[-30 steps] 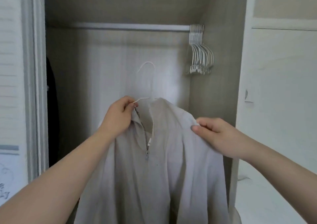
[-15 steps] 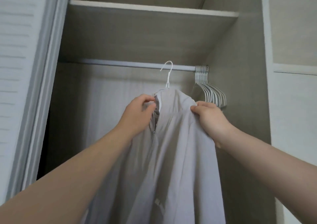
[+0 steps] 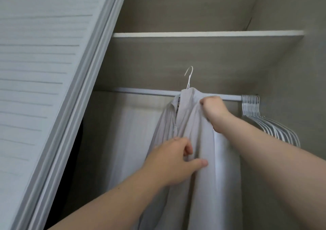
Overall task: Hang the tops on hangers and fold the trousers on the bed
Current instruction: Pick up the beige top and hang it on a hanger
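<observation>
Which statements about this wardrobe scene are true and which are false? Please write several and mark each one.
1. The hook of the hanger sits over the rail. False: the hook stands above the rail and is not yet hooked on it.
2. The right hand grips the top near its shoulder. True.
3. A bunch of empty hangers hangs at the right end of the rail. True.
4. Folded trousers lie on the shelf. False: no trousers show on it.
5. The left hand holds the hook. False: it holds the top's fabric lower down, below the zip.
</observation>
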`<move>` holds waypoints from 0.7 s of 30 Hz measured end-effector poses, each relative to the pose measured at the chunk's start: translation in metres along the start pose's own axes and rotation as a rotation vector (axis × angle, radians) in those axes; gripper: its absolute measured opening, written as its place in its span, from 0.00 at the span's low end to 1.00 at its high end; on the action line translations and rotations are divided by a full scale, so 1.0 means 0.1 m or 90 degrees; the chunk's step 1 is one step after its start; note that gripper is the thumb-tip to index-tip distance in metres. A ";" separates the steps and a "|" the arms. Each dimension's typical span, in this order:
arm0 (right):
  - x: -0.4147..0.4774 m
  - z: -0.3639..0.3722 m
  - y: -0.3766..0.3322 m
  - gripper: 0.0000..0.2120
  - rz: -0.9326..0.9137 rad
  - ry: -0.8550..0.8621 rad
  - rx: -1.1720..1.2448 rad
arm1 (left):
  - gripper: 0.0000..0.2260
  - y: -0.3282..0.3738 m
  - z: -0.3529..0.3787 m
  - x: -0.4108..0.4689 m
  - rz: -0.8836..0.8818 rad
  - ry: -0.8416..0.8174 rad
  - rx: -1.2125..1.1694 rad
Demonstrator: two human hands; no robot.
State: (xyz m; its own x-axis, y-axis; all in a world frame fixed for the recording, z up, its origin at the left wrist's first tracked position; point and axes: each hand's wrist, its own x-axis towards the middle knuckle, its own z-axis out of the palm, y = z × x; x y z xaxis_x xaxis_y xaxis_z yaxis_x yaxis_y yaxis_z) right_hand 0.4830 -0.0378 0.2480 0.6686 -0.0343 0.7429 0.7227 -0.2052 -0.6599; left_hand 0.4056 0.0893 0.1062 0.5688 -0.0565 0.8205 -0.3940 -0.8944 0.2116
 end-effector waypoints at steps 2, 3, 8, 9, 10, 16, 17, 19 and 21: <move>0.17 0.15 -0.01 0.12 0.009 -0.007 0.015 | 0.25 0.01 0.07 0.14 -0.038 -0.003 0.037; 0.26 0.21 0.02 0.11 0.017 -0.004 0.029 | 0.25 0.01 0.11 0.22 -0.057 -0.003 0.055; 0.57 0.45 0.27 0.14 0.021 -0.030 0.056 | 0.12 -0.14 0.37 0.47 -0.074 0.001 0.221; 0.61 0.47 0.33 0.14 0.034 -0.023 0.062 | 0.09 -0.20 0.40 0.49 -0.079 -0.002 0.237; 0.64 0.49 0.38 0.13 0.059 -0.019 0.085 | 0.08 -0.27 0.41 0.50 -0.082 -0.009 0.249; 0.68 0.73 0.69 0.05 0.070 -0.055 0.154 | 0.04 -0.59 0.37 0.47 -0.089 -0.053 0.310; 0.64 0.76 0.74 0.05 0.068 -0.066 0.144 | 0.04 -0.62 0.37 0.45 -0.095 -0.061 0.320; 0.57 0.81 0.84 0.05 0.065 -0.093 0.118 | 0.04 -0.69 0.36 0.41 -0.105 -0.072 0.343; 0.50 0.84 0.90 0.13 0.042 -0.112 0.082 | 0.03 -0.76 0.34 0.36 -0.109 -0.077 0.365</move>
State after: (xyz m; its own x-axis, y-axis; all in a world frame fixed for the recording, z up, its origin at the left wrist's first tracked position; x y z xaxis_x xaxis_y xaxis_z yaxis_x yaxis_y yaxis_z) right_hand 0.5962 0.0240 0.2164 0.7270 0.1306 0.6741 0.6855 -0.0811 -0.7235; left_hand 0.4805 0.1399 0.1017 0.6810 0.0890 0.7269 0.1429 -0.9897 -0.0127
